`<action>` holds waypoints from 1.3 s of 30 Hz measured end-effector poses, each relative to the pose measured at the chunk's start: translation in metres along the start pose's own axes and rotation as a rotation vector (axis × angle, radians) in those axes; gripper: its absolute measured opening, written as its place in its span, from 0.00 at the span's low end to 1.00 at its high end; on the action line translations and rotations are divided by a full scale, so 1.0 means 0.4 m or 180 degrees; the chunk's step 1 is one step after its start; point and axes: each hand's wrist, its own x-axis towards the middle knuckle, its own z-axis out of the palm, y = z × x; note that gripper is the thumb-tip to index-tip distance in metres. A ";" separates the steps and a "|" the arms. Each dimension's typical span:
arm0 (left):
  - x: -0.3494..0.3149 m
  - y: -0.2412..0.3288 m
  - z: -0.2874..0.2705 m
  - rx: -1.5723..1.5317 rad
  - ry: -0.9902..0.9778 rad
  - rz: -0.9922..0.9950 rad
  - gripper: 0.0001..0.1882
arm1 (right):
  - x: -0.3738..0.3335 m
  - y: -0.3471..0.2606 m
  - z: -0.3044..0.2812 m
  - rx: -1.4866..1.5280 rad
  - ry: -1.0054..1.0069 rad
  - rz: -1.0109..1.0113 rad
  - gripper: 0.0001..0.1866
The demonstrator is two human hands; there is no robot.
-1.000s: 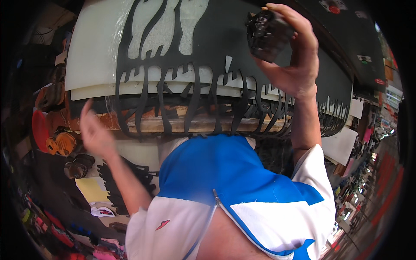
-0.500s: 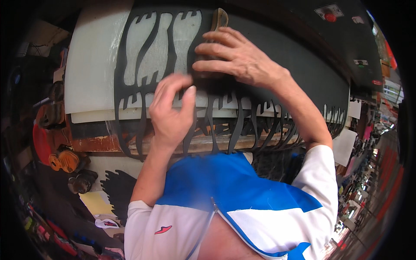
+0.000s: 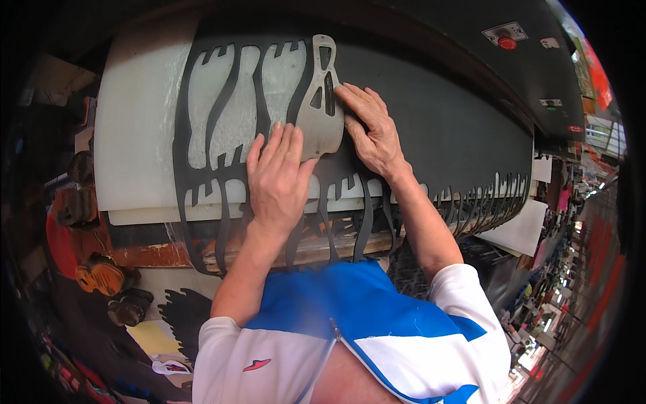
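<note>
A grey metal cutting die [image 3: 321, 128] with cut-out slots lies flat on the black sheet [image 3: 437, 128], beside a row of cut openings. My left hand [image 3: 277, 178] rests palm down at the die's lower left edge, its fingers stretched out and thumb apart. At the die's right edge, my right hand [image 3: 373, 131] touches it with fingertips and thumb, fingers extended. Neither hand wraps round the die. Part of its lower left side is hidden behind my left hand. The sheet's cut strips hang over the near edge.
A pale cutting board [image 3: 138, 128] shows under the sheet at left. The dark machine housing with a red button [image 3: 507, 43] stands at far right. Orange and dark pieces [image 3: 101, 275] sit at left, above a yellow sheet [image 3: 153, 337]. A wooden edge [image 3: 336, 241] runs in front.
The die has come down toward me and now lies flat. My right hand has moved off its top to its right edge; my left hand has flattened beside it.
</note>
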 end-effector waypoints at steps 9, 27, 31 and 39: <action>0.001 0.068 -0.059 -0.0168 -0.0035 -0.0090 0.31 | -0.021 -0.064 -0.036 -0.0179 0.0194 0.0033 0.26; 0.097 0.116 -0.202 -0.0605 0.0051 0.0158 0.14 | 0.239 -0.156 -0.122 -0.0706 0.0928 0.0148 0.39; 0.155 0.050 -0.198 -0.0512 0.0132 0.0236 0.10 | 0.320 -0.131 -0.071 -0.0790 0.0973 0.0281 0.39; 0.283 -0.003 -0.271 -0.0437 0.0463 0.0257 0.07 | 0.481 -0.242 -0.107 -0.0160 0.1238 0.0057 0.22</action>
